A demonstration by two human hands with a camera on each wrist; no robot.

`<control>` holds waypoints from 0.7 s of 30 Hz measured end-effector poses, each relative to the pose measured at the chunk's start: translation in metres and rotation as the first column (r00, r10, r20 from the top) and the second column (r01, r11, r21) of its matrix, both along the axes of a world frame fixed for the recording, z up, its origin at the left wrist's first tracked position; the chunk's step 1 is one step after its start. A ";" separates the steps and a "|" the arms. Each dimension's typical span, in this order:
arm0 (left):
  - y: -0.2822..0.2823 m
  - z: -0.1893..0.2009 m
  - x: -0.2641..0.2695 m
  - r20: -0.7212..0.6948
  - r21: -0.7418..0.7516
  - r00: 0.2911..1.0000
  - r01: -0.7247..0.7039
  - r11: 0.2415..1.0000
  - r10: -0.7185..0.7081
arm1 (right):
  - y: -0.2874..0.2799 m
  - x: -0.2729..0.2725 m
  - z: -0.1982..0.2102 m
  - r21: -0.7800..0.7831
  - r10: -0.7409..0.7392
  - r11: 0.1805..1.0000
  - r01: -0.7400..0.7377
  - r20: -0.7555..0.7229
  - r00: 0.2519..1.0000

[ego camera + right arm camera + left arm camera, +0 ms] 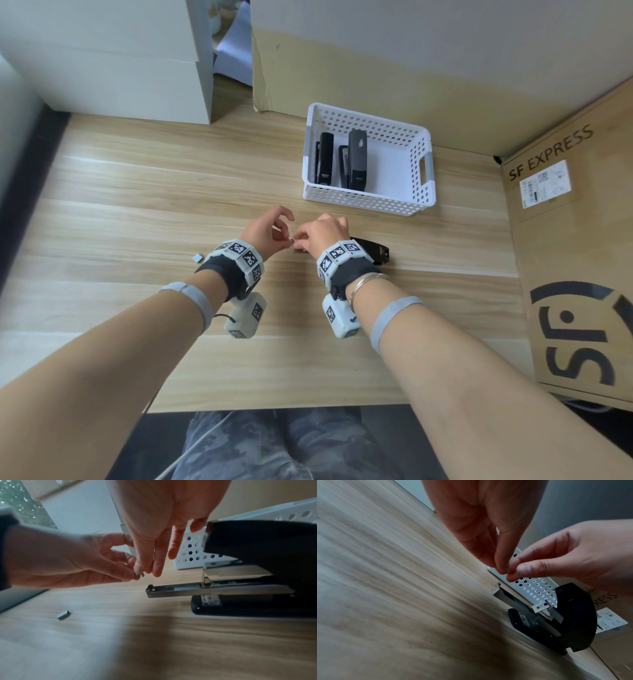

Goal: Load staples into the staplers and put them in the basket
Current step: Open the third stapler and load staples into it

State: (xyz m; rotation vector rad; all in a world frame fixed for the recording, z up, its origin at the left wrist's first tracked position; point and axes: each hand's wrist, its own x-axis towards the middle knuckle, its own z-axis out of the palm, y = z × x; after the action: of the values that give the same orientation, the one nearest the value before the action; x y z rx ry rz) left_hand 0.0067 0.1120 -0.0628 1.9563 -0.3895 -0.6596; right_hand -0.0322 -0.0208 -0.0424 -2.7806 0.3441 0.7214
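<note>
Three staplers are showing: two (324, 158) (357, 159) are lying in the one white basket (424, 168), and a third (375, 253) is sitting open on the table (137, 205). Two staple strips are showing: one (138, 574) pinched between two hands (265, 230) (320, 233), one (63, 614) lying loose. Two cardboard boxes (575, 274) (376, 68) are standing by.

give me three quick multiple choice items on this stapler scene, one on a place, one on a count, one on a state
1. Where does the loose block of staples lie?
A. on the table, to the left of the left hand
B. in the basket
C. on the cardboard box

2. How many staplers stand in the white basket?
A. none
B. two
C. four

3. In what state is the black stapler on the table?
A. shut
B. upside down
C. open, its metal staple tray drawn out

Answers: 1 A, it rests on bare wood beside the left hand. 2 B, two dark staplers stand side by side. 3 C, the right wrist view shows the tray sticking out.
</note>
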 end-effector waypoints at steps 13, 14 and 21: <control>0.005 -0.007 -0.007 0.005 0.158 0.998 0.054 0.986 -0.055 | -0.004 -0.009 0.011 -0.163 0.146 0.977 -0.139 0.035 0.989; 0.007 -0.009 -0.007 0.000 0.186 0.999 0.051 0.981 -0.052 | -0.004 -0.010 0.011 -0.175 0.157 0.973 -0.152 0.019 0.987; 0.008 -0.015 -0.014 -0.075 0.245 0.991 0.130 0.961 -0.115 | 0.001 -0.012 0.006 -0.208 0.129 0.970 -0.122 0.017 0.992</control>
State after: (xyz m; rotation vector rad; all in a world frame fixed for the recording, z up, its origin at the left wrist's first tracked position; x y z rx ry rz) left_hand -0.0071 0.1203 -0.0775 2.1571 -0.4093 -0.8812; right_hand -0.0445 -0.0202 -0.0360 -3.0296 0.2514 0.7074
